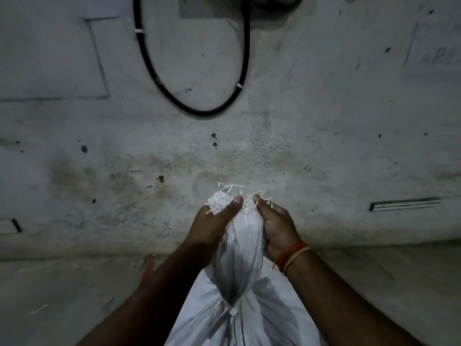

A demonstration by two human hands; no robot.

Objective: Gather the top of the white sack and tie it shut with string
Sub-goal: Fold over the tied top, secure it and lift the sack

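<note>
Your two hands grip the bunched top of the white sack (239, 248), one on each side of it. The left hand (212, 226) wraps the gathered cloth from the left, its fingers curled round behind the bundle and its thumb lying along the front, tip up near the frayed edge. The right hand (277, 226) clasps the same neck from the right, thumb pointing up toward the left thumb; the two thumb tips are close but do not touch. An orange and pale wrist band (291, 255) circles your right wrist.

The sack stands on the floor (74, 295) directly below you, close to the foot of the wall (324, 121). Above your hands the sack's open edge sticks out as a tuft of loose white woven threads (228, 191). Below your hands the cloth narrows to a pinched waist, where a small white knot of string (233, 312) sits against the front of the sack; under the knot the fabric fans out wide toward the bottom edge of the view. How many turns of string go round the neck cannot be told.

Beyond your left forearm, something pale and blurred lies low on the floor; what it is cannot be made out. On the stained grey wall a black cable (199, 112) hangs in a loop, fastened with white ties. A dark slot (404, 204) is set in the wall to the right, near the floor line.
</note>
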